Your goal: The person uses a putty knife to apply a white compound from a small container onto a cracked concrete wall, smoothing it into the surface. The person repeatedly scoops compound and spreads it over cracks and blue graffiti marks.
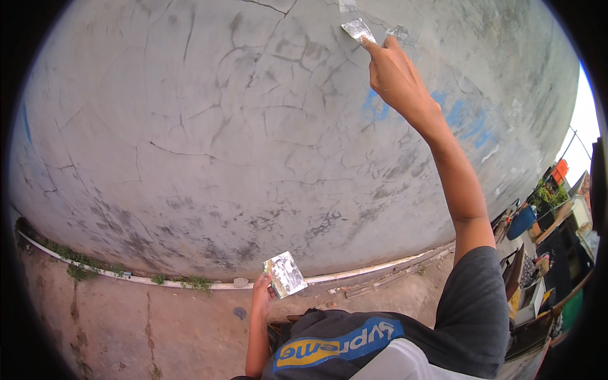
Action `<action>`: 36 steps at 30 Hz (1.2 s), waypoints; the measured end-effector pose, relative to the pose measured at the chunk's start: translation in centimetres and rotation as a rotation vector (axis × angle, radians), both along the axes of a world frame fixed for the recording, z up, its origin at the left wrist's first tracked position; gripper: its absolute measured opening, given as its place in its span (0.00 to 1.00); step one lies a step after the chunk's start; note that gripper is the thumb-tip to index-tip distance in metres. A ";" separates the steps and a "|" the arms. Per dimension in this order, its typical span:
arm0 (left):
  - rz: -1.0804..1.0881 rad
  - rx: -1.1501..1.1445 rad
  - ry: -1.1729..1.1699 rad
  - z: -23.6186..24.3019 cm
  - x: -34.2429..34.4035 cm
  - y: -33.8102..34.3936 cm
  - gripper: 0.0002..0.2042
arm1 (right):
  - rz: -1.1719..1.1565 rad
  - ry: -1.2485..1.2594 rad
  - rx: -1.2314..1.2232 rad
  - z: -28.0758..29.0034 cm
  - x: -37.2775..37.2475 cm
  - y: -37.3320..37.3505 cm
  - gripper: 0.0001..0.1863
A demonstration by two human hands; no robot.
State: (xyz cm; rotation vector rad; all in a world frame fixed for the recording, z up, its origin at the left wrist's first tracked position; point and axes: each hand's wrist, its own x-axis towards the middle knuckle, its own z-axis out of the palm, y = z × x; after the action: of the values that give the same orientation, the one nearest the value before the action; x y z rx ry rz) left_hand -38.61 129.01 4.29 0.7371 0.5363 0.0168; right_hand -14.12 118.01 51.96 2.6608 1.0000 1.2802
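My right hand (398,76) is raised high against a cracked grey wall (253,126). Its fingers are closed round a putty knife (358,30), whose flat blade is smeared with white paste and lies at or very near the wall; the handle is hidden in my grip. Fresh whitish filler (347,6) shows on the wall just above the blade, and another pale patch lies beside my fingers. Low down, my left hand (262,294) grips the edge of a small square board (286,273) carrying white paste with darker bare spots.
A white pipe (342,276) runs along the foot of the wall, with weeds (196,282) beside it. Concrete ground (190,329) lies below. To the right stand a blue barrel (522,221), planks and piled household clutter. Blue paint marks (465,120) streak the wall.
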 end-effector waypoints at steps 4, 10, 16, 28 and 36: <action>-0.001 -0.010 0.016 0.3 -0.2 -0.1 0.13 | 0.097 0.052 0.084 1.4 -0.9 -1.4 0.18; -0.006 0.008 -0.010 0.9 -0.2 0.4 0.14 | 0.113 -0.069 0.122 4.2 0.7 1.3 0.19; -0.002 -0.014 0.001 0.4 -0.4 0.2 0.13 | 0.025 0.027 0.023 0.7 -1.2 1.0 0.19; 0.037 -0.028 0.003 0.2 -0.4 0.0 0.12 | 0.106 -0.020 0.036 2.7 -1.8 0.7 0.15; 0.077 -0.032 0.011 0.3 -0.5 -0.8 0.12 | 0.456 -0.223 -0.023 3.2 2.3 1.2 0.17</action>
State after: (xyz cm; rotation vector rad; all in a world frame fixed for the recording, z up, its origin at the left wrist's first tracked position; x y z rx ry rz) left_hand -39.09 128.25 4.56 0.6850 0.5739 0.0754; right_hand -11.87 119.20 55.18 2.2773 1.6273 1.5786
